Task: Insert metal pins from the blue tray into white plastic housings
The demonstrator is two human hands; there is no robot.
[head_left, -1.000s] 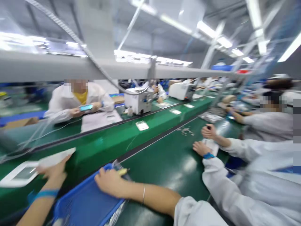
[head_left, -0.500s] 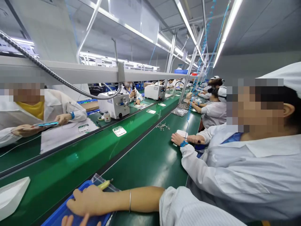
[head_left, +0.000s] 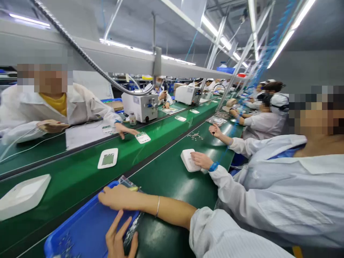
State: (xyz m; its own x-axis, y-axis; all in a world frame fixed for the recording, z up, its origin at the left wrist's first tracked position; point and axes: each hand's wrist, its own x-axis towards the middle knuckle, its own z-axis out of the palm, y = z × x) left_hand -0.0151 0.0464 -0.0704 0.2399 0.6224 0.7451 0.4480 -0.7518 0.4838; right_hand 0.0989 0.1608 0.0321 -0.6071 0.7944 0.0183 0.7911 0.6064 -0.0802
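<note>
Below, blue tray (head_left: 87,220), small dark parts (head_left: 66,245) inside, hands (head_left: 118,197) over it.

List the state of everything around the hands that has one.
Blue tray: small parts at its near-left end.
Left hand: open, fingers spread over the tray.
Right hand: at the tray's far-right rim; grip unclear.
White housing: lying on green strip, no hand on it.
White plate with green panel: flat on the strip.
White case: on the bench, neighbour's hand on it.
Ceiling light: lit.
</note>
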